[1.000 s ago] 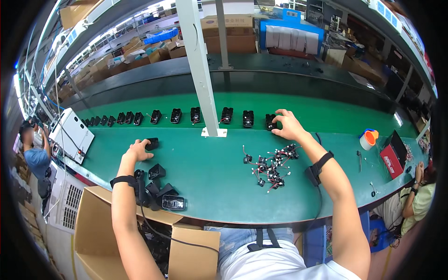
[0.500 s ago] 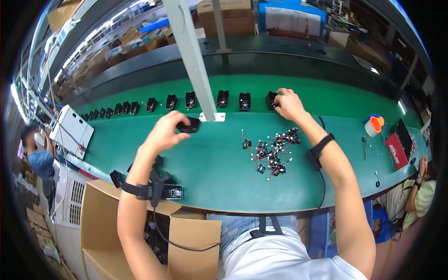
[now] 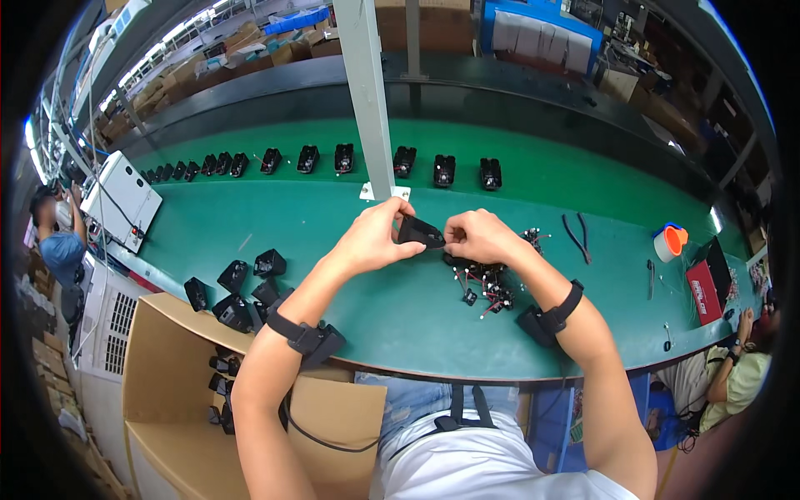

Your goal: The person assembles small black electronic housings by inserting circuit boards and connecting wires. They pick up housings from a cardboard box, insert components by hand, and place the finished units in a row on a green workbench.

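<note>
My left hand (image 3: 367, 239) grips a black plastic housing (image 3: 422, 232) between thumb and fingers, above the middle of the green table. My right hand (image 3: 485, 237) is closed in a pinch at the right end of that housing; what its fingertips hold, if anything, is too small to make out. Just below and partly behind the right hand lies a pile of small black parts with red wires and white plugs (image 3: 493, 288). Beyond the hands, a row of black housings stretches along the bright green strip, the rightmost housing (image 3: 490, 173) standing upright.
Several black housings (image 3: 234, 310) lie by my left forearm, above an open cardboard box (image 3: 167, 367). A grey post (image 3: 371, 108) rises behind my left hand. Pliers (image 3: 577, 240), an orange-and-white roll (image 3: 668, 243) and a red box (image 3: 707, 287) sit on the right. Other people are at both sides.
My right hand has let go of the rightmost housing in the row and come back toward me. My left hand has carried its housing right, so both hands now meet at it.
</note>
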A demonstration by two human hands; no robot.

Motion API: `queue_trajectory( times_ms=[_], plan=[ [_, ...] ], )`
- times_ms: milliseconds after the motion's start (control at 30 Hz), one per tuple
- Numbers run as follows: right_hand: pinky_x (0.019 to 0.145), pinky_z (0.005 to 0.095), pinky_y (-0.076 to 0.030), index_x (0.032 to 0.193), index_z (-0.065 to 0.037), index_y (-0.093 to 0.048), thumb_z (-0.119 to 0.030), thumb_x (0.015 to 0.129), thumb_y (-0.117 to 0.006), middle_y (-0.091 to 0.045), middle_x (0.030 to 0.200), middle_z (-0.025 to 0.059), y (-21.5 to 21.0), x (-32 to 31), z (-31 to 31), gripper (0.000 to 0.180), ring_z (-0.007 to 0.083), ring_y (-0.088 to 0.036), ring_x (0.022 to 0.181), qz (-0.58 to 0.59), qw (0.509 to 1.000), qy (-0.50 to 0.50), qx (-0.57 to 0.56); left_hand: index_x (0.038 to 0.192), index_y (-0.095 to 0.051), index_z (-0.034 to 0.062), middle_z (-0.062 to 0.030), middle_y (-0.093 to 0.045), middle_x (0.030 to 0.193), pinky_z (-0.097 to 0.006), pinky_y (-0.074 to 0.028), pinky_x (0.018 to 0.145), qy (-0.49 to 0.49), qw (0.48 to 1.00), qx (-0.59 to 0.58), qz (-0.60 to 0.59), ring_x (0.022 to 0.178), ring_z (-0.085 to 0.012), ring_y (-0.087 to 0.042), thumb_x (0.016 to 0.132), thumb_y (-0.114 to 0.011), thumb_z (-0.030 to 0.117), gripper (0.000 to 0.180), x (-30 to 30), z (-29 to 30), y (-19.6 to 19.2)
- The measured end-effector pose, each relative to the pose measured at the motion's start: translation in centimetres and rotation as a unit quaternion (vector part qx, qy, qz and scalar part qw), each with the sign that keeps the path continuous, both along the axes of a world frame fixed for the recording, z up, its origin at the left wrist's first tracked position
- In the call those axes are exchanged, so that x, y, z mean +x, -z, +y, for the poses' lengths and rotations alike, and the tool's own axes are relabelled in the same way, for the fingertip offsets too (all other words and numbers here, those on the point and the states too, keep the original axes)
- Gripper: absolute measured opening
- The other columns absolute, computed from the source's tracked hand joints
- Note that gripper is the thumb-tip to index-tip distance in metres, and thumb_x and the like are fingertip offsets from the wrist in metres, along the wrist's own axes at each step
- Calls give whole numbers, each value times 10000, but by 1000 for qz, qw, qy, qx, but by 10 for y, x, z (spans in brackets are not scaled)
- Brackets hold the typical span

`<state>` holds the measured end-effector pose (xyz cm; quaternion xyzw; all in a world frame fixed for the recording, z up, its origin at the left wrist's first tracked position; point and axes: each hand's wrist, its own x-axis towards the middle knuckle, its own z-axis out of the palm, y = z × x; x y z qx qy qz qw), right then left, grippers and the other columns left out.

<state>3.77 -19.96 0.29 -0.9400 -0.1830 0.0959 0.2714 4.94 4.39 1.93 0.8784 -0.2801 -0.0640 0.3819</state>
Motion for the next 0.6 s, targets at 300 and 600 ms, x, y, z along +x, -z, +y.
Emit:
queue_trajectory(
  times_ms=[300,600],
  plan=[
    [799,253,-544,981,-8,-676,45,764,-752,-590,998,20,-16,-2,-33,236,98,-607,877,30,934,48,353,1189,-495,34,-80,-603,1192,-337,-551,932,70,907,-369,189,1100,-172,-632,754,-850,20,562,14,-28,-18],
    [801,253,-542,968,2,-694,87,805,-647,-649,1119,59,-49,-26,-33,189,107,-636,932,83,860,-7,503,1182,-477,66,-93,-643,1137,-356,-555,882,67,870,-378,309,1056,-190,-652,716,-724,-65,543,-8,-19,6]
  ],
)
